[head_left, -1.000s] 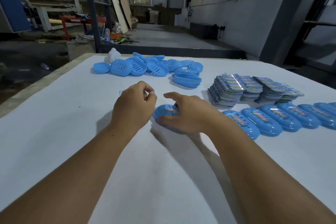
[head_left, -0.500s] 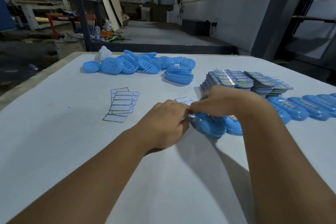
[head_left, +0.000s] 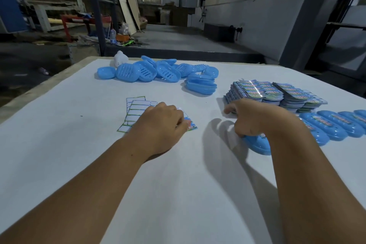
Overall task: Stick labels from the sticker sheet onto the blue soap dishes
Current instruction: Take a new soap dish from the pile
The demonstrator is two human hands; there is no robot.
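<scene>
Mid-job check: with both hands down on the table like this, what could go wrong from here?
1. The left hand lies over the colourful sticker sheet, next to the spent backing sheets; a hurried peel might crease a label.
2. The right hand rests on the near soap dish, which adjoins the labelled row; a push could shunt that row.

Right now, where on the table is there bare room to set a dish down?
Bare: the near table between the forearms, and the left side beside the used sheets. Crowded: the far dish pile, the sticker stacks and the labelled row at right.
</scene>
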